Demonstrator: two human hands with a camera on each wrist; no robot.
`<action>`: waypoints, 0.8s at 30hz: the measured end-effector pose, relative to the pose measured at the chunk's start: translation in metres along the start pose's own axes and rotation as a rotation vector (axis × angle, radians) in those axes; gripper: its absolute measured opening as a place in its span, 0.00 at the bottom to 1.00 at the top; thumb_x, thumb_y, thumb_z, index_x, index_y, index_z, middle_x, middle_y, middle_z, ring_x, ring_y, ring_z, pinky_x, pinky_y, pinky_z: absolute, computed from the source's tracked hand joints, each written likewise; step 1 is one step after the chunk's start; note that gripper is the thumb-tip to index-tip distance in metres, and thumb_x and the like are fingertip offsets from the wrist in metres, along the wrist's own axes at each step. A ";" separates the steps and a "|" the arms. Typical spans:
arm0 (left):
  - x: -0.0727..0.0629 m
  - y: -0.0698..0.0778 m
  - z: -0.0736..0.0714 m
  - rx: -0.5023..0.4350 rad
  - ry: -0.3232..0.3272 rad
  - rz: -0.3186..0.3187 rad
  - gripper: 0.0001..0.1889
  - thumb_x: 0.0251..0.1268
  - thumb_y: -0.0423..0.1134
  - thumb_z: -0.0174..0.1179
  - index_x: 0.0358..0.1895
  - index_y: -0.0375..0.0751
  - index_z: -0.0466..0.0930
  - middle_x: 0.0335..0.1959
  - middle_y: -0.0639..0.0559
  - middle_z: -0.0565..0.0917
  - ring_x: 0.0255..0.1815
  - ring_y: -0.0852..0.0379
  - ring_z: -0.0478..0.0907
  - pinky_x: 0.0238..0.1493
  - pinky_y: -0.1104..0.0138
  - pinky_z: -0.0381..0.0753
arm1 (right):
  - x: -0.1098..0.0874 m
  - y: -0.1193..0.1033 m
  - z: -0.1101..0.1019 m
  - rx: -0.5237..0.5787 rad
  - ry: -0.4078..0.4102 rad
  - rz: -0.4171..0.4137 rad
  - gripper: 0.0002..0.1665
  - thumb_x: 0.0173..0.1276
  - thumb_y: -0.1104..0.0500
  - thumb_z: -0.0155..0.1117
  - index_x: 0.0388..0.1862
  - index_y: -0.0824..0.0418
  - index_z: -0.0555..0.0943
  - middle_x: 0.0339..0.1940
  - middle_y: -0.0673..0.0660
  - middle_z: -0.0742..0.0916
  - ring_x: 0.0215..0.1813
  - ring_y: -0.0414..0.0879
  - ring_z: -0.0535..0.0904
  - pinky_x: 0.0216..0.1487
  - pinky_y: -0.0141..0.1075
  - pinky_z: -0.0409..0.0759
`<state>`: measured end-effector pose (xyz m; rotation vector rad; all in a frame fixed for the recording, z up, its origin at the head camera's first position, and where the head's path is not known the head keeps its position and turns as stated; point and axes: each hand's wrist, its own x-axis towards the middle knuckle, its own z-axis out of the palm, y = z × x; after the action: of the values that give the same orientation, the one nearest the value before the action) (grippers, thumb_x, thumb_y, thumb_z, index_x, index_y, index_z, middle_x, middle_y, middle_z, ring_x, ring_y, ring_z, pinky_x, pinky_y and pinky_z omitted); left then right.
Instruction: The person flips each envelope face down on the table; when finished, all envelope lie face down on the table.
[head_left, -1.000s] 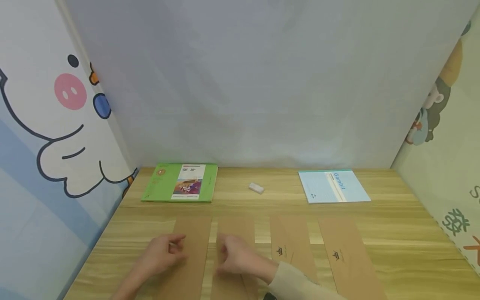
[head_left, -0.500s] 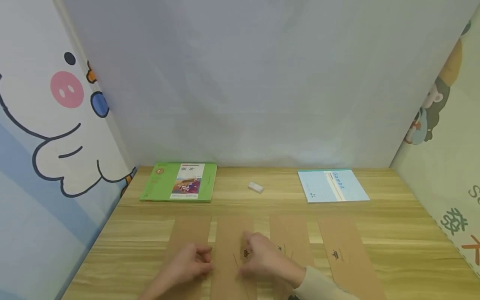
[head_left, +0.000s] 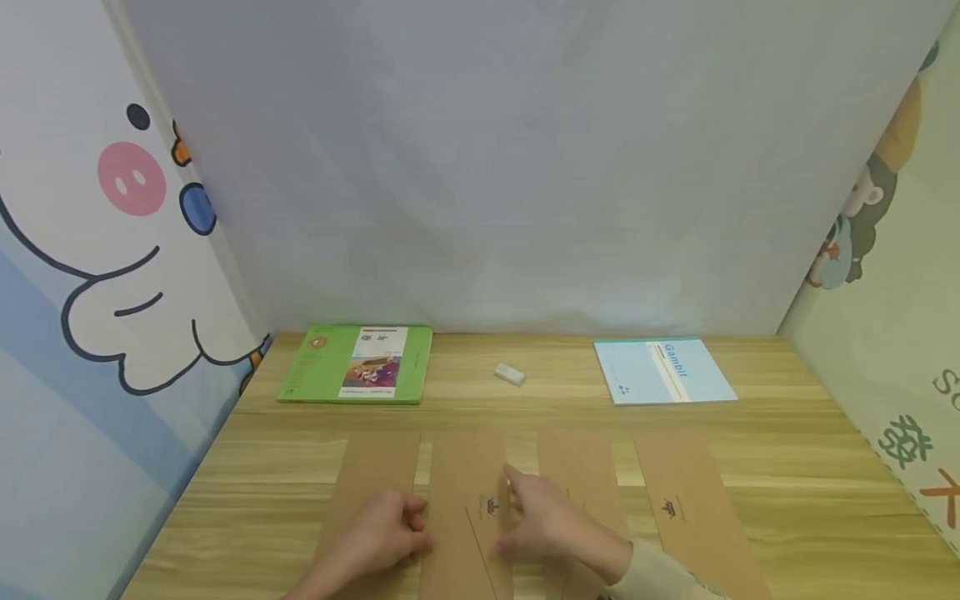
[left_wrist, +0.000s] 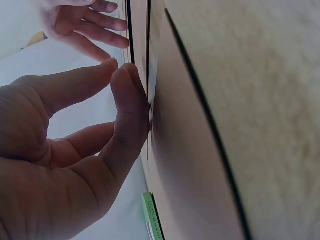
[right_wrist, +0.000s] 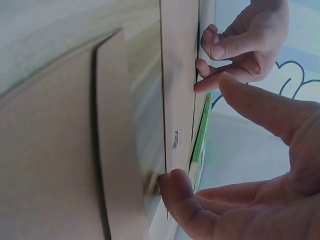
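Observation:
Several brown paper envelopes lie in a row on the wooden table. In the head view, my left hand (head_left: pixel 382 529) lies over the leftmost envelope (head_left: pixel 384 458), its fingertips at the left edge of the second envelope (head_left: pixel 467 467). Its thumb and index finger are bent close together in the left wrist view, nothing visible between them. At the second envelope's right edge is my right hand (head_left: pixel 551 521), thumb and index finger apart. The right wrist view shows its index fingertip (right_wrist: pixel 180 182) at that edge. A dark crown print and a slanting flap line show on this envelope.
Farther right lie a third envelope (head_left: pixel 573 458), partly under my right hand, and another envelope (head_left: pixel 686 475) with a crown print. Along the back are a green book (head_left: pixel 315 367), a white eraser (head_left: pixel 510 374) and a light blue notebook (head_left: pixel 637 375). A grey curtain (head_left: pixel 480 167) hangs behind.
Both hands have moved to the right: the left from the first envelope to the second one's left edge, the right across to its right edge, uncovering the crown print. The envelopes stay in place.

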<state>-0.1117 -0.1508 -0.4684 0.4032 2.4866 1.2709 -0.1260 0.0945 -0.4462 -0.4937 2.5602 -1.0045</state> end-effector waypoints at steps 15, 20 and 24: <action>0.003 0.001 0.003 0.103 0.037 0.045 0.18 0.48 0.28 0.69 0.43 0.21 0.80 0.23 0.58 0.76 0.22 0.64 0.71 0.24 0.71 0.72 | -0.001 0.001 -0.001 0.011 -0.027 -0.017 0.58 0.37 0.55 0.83 0.66 0.73 0.65 0.54 0.70 0.80 0.53 0.61 0.78 0.54 0.52 0.74; 0.004 0.000 0.005 0.128 0.051 0.082 0.10 0.46 0.27 0.69 0.34 0.30 0.81 0.22 0.59 0.75 0.23 0.66 0.69 0.25 0.71 0.71 | -0.001 0.002 -0.001 0.119 -0.016 -0.002 0.58 0.36 0.60 0.83 0.66 0.74 0.64 0.58 0.72 0.76 0.55 0.64 0.76 0.55 0.54 0.73; 0.004 0.000 0.006 0.143 0.054 0.095 0.08 0.46 0.25 0.68 0.28 0.35 0.79 0.21 0.59 0.74 0.22 0.66 0.68 0.23 0.71 0.70 | 0.000 0.003 -0.002 0.196 -0.006 0.022 0.56 0.38 0.62 0.82 0.66 0.75 0.64 0.57 0.74 0.76 0.54 0.65 0.76 0.54 0.56 0.72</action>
<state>-0.1126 -0.1443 -0.4723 0.5347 2.6417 1.1570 -0.1272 0.0980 -0.4467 -0.4132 2.4230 -1.2273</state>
